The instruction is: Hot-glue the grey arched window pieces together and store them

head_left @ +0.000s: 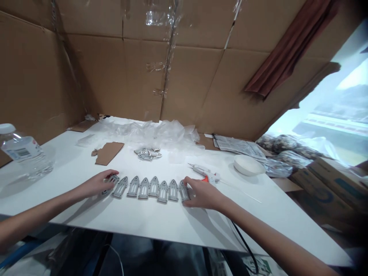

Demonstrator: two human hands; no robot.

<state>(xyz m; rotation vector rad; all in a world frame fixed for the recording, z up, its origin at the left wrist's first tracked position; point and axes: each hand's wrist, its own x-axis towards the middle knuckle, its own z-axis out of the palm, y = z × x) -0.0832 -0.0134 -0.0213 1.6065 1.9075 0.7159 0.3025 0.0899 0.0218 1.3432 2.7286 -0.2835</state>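
White tabletop [161,222] w/ cardboard walls [120,76] all round, window off to the right. On it, close to the near edge, a row of grey arched window-shaped cutouts [149,188] lies flat, approx eight pcs side by side; each pc's long axis points away from the person, pointed tops toward the far wall, while the row itself runs left-right between the two hands. Left hand [99,184] sits on the row's left end, fingers flat over the end pc [110,180], which is skewed vs the others; not pinching it as far as I can tell, just pressing. Right hand [202,193] is at the right end, fingertips touching the last pc [184,191], palm down, fingers loosely curled, nothing lifted. So each hand is nearest its own end pc; the middle pcs lie between both hands. Beyond the row, a small heap of the same cutouts [148,154]. Just past the right hand, a white glue gun [205,173], nozzle pointing left, then a white bowl [248,165]. Past the left hand, a cardboard scrap [109,152]; far left, a water bottle [24,153]. Crumpled clear plastic [149,132] by the back wall.
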